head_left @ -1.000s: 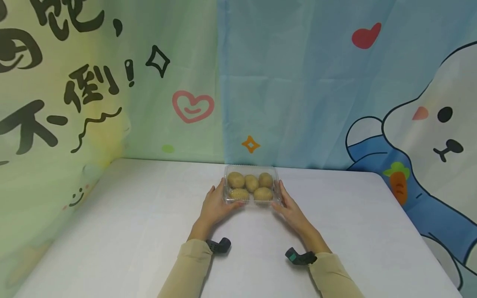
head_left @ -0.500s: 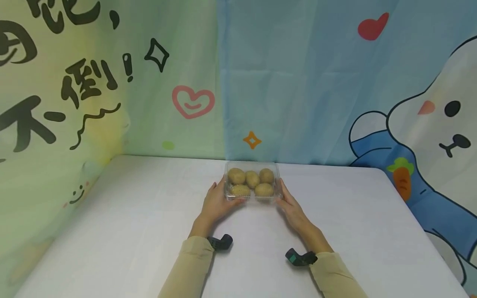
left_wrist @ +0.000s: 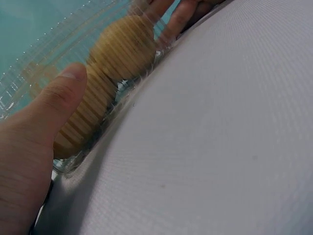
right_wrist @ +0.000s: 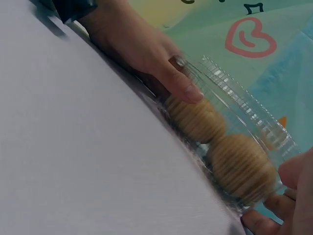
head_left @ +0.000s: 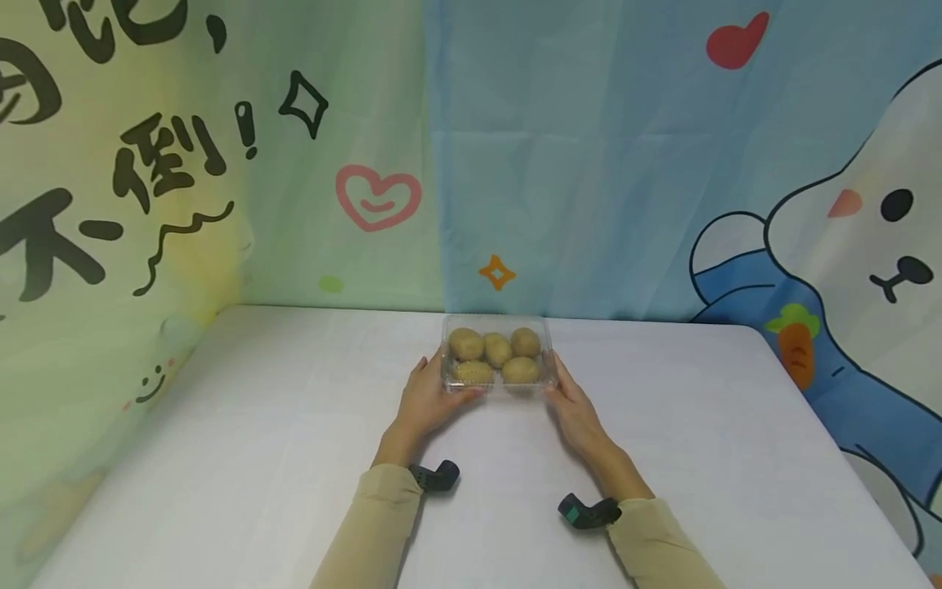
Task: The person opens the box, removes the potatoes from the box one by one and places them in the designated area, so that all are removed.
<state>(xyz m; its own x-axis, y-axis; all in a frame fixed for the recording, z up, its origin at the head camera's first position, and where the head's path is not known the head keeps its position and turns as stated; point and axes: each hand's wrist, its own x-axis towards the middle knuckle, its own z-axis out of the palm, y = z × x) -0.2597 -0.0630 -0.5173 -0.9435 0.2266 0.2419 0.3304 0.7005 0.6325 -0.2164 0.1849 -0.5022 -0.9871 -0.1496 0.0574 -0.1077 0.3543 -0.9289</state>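
A clear plastic clamshell box [head_left: 496,321] with several yellow-brown potatoes [head_left: 497,350] inside is at the far side of the table. My left hand [head_left: 432,399] grips its left end, the thumb lying along the near side, as the left wrist view shows with the thumb [left_wrist: 63,93] over the ribbed wall. At the other end, my right hand [head_left: 577,413] holds the right side between thumb and fingers. In the right wrist view only part of that hand [right_wrist: 299,196] appears. The fingers behind the box are mostly hidden.
A white-covered table [head_left: 294,491] carries the box close to its back edge. Behind it hangs a printed cloth [head_left: 574,164] with hearts, lettering and a bear. Both wrists wear small black cameras [head_left: 441,476].
The head view has tilted slightly, so the scene sits higher in the frame. My right thumb has shifted a little rightward along the box; both hands keep hold of it.
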